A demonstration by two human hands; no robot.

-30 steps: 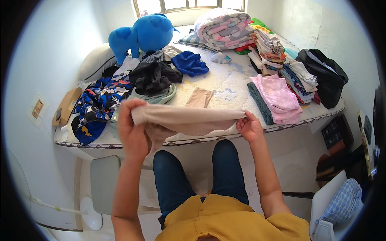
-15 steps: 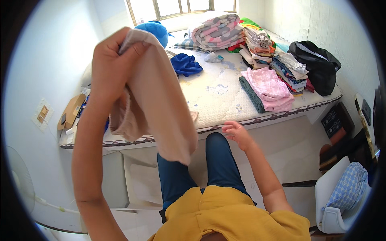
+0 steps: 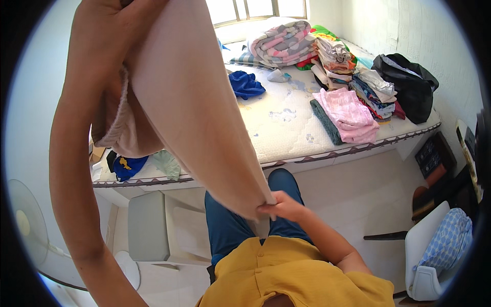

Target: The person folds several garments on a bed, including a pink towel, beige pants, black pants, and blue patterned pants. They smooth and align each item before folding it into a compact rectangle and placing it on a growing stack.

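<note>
A pale beige garment (image 3: 189,97) with a gathered, ribbed edge hangs stretched between my hands. My left hand (image 3: 115,36), raised high at the upper left, is closed on its top end; part of that hand runs out of the picture. Down in front of my knees, my right hand (image 3: 286,206) pinches the garment's lower end. The cloth slants from upper left to lower right. It hides part of the bed's left side. Whether it is a top or trousers I cannot tell.
Ahead stands a bed with a pale mattress (image 3: 276,138). On it lie a blue cloth (image 3: 246,84), a rolled quilt (image 3: 281,42), folded pink cloth (image 3: 348,115), stacked clothes (image 3: 376,89) and a black bag (image 3: 406,87). A grey stool (image 3: 148,225), a fan (image 3: 25,225) and a white chair (image 3: 427,245) flank me.
My left hand has risen and come closer with the garment. My right hand, open and apart before, has moved left and down and taken hold of the garment's lower end.
</note>
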